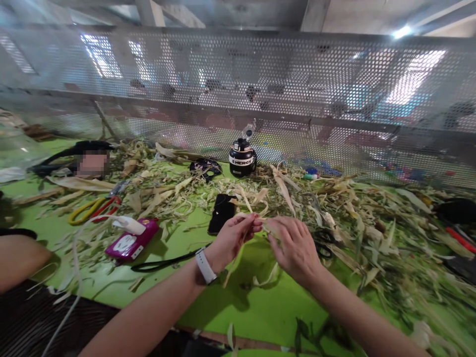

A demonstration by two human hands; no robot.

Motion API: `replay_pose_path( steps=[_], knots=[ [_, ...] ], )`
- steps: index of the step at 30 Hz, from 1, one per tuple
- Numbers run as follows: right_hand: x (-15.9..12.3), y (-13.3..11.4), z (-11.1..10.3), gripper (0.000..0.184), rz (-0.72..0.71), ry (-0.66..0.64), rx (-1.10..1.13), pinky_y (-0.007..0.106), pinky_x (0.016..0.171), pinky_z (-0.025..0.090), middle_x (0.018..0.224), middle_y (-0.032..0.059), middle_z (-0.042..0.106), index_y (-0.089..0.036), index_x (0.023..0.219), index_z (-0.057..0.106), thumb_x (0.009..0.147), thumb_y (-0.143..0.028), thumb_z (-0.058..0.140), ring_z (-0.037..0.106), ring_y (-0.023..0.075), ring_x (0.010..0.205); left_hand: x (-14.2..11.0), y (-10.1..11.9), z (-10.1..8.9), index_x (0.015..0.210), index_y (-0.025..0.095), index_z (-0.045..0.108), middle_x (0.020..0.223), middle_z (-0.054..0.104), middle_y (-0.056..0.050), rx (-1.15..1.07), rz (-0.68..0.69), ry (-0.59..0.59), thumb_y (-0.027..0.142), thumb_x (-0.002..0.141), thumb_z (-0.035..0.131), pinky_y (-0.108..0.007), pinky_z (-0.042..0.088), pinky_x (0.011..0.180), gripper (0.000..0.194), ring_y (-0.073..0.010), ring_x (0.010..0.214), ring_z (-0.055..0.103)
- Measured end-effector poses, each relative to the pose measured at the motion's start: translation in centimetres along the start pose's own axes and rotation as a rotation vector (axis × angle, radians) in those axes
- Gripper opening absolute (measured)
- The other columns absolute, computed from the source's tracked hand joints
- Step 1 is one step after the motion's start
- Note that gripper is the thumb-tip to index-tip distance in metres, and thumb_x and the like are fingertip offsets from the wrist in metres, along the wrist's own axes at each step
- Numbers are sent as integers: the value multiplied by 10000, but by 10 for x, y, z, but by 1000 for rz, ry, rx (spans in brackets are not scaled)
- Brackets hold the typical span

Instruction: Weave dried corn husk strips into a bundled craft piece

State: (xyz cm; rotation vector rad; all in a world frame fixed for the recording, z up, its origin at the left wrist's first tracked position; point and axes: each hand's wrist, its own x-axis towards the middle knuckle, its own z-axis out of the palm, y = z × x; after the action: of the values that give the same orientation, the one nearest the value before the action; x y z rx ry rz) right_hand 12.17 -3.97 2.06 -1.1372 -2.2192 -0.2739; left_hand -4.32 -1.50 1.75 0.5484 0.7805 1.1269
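Both of my hands meet above the green tabletop [260, 307], in the middle of the view. My left hand [226, 240], with a white watch band at the wrist, pinches a pale strip of dried corn husk [233, 265] between thumb and fingers. Fingers of my right hand [295, 243] close on the same husk just to the right, palm down; its exact grip is partly hidden. One end of the strip hangs below my left hand. A black phone [220, 213] lies just behind my left hand. Black-handled scissors [324, 244] lie beside my right wrist, partly covered.
Husk scraps [390, 238] cover much of the table. A black bottle [242, 161] stands at the back before a perforated metal screen [230, 64]. To the left lie a purple power socket [136, 240] with a white cable and scissors with yellow-red handles [87, 210]. Another person's arm [20, 260] rests at far left.
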Motion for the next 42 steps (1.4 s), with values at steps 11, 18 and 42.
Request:
replay_pose_path(
  steps=[11, 18, 42],
  knots=[
    [-4, -17, -8, 172, -551, -150, -35, 326, 782, 425, 858, 43, 612, -162, 1014, 597, 885, -141, 485, 500, 162, 814, -8, -13, 3, 685, 147, 657, 904, 678, -38, 14, 13, -99, 236, 528, 839, -248, 438, 839, 256, -152, 890, 625],
    [-6, -4, -7, 217, -338, 102, 116, 335, 782, 438, 910, 43, 638, -214, 1060, 619, 870, -168, 525, 549, 165, 870, -7, -6, -1, 701, 139, 711, 876, 694, -80, 265, 146, -168, 310, 641, 775, -274, 429, 851, 191, -190, 925, 604],
    [-4, 3, 15, 330, 621, -63, 692, 217, 524, 403, 658, 22, 605, -166, 789, 558, 889, -457, 438, 552, 131, 577, -4, -7, 1, 688, 116, 686, 622, 611, -20, 427, 82, -189, 377, 587, 793, -256, 456, 639, 299, -111, 596, 540]
  ],
)
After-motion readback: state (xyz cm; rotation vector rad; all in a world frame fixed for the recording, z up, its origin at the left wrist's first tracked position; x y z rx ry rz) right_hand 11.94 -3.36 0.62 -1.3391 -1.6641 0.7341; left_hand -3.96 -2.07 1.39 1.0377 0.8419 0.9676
